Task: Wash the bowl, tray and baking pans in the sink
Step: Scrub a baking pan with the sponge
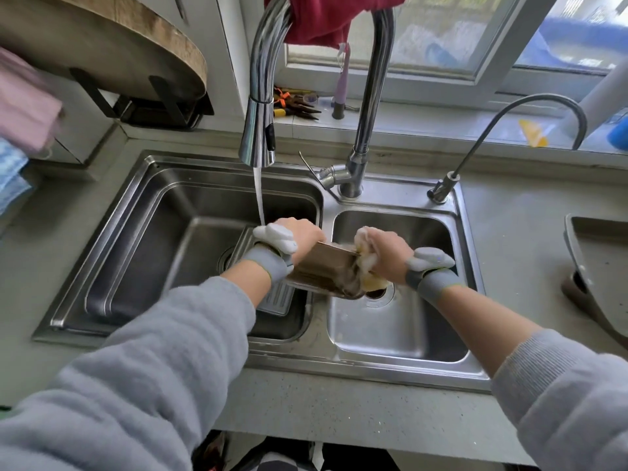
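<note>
My left hand (pixel 303 236) grips the far left end of a golden-brown loaf baking pan (pixel 323 268), held tilted over the divider between the two sink basins. My right hand (pixel 385 254) grips a soapy yellow sponge (pixel 368 266) and presses it against the pan's right end. Foam covers the sponge. A ridged metal tray (pixel 277 299) lies in the left basin (pixel 190 232) under my left wrist. Water runs from the pull-down tap (pixel 258 130) into the left basin, just behind my left hand.
The right basin (pixel 401 321) has a drain under the pan. A dark grey pan (pixel 601 270) sits on the counter at right. A thin second tap (pixel 509 130) stands behind the right basin. A round wooden board (pixel 112 45) hangs at upper left; tools lie on the windowsill.
</note>
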Demonstrator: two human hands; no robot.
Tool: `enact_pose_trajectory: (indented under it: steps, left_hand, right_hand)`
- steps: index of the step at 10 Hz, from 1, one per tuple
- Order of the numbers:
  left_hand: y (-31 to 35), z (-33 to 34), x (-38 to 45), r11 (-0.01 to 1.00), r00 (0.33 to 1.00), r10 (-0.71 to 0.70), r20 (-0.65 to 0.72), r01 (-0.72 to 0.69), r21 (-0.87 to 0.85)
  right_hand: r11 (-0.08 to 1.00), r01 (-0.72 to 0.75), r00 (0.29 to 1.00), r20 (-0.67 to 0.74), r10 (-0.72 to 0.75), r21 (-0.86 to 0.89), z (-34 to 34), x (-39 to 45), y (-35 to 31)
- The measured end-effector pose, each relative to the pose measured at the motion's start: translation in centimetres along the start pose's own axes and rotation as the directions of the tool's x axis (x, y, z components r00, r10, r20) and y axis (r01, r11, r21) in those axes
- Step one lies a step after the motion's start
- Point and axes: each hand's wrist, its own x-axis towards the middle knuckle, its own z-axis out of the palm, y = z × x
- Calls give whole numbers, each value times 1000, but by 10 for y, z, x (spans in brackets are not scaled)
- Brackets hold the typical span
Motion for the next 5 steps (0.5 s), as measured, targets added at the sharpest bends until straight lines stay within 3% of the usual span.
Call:
enact_pose_trajectory:
  steps: [1,2,3,4,5]
  left_hand:
    - [13,18,-6,890,910,-349,-222,248,-384]
    - [33,32,5,370,791,-607,77,367,-853]
    - [57,40,18,-310,866,-362,344,236,-921]
    - [77,39,28,-463,869,-431,243,18,-886]
    - [76,32,28,-366,785,-590,186,-54,-929]
  right_hand:
    - [995,-98,968,-229,101,26,-5,-7,11]
    - [984,-148,907,-384,174,95,-1,-14,21]
    - [985,-108,886,-437,157,134,3,-23,16]
    - [997,-8,886,-462,43,79,6,-30,2]
    - [989,130,905,-416,-87,76,8,-44,-16]
